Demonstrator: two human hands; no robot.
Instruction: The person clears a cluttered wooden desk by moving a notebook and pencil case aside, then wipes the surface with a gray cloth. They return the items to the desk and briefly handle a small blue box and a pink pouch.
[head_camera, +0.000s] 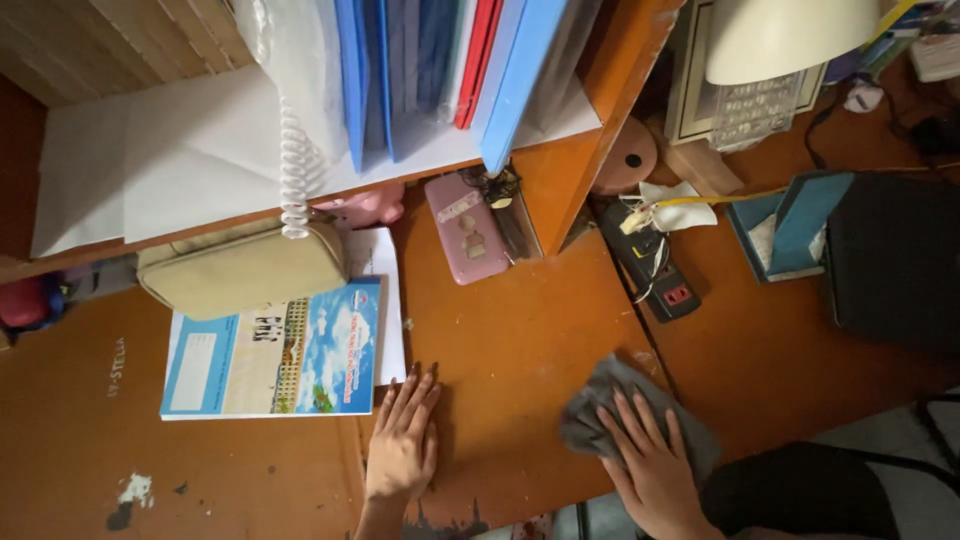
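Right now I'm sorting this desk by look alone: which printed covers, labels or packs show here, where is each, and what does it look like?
Booklet: flat on the desk beside the left hand; rectangular, blue cover with a building picture.
Pink pack: under the shelf edge; rectangular, with a small pale label.
Blue folders: upright on the shelf, with one red.
Grey cloth: under the right hand; unprinted.

We have one view only, from a camera on our head looking almost straight down at the desk (520, 340). It sits fairly near: our left hand (402, 440) and right hand (655, 470) lie at the bottom edge, while the shelf (200, 160) beyond our fingertips fills the top. No second view overlaps.
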